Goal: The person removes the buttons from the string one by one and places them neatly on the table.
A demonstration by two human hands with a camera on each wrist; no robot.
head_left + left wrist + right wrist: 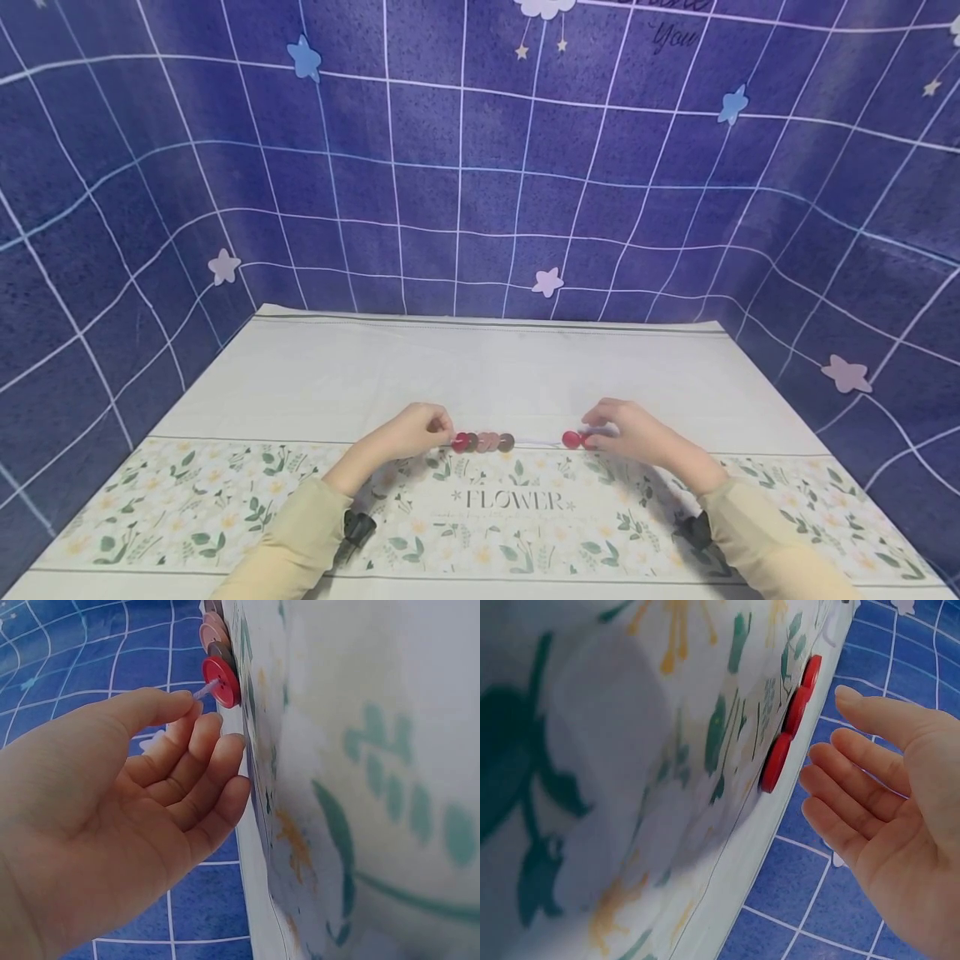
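Thumb and forefinger of my left hand (418, 429) pinch a thin pale cord (205, 691) that runs out of a hole in a red button (222, 681). Beyond that button, several brown and pink buttons (489, 442) overlap in a row on the table. A thin line of cord continues rightward from them across the cloth. My right hand (628, 429) hovers beside three red buttons (796, 710) that lie in a line. Its fingers (840, 776) are loosely bent, with nothing between them and the thumb.
A white tablecloth (480, 367) with a floral band and the word FLOWER covers the table. Blue grid-patterned fabric (480, 183) with stars hangs behind and on both sides. Dark bands (358, 529) sit at both wrists.
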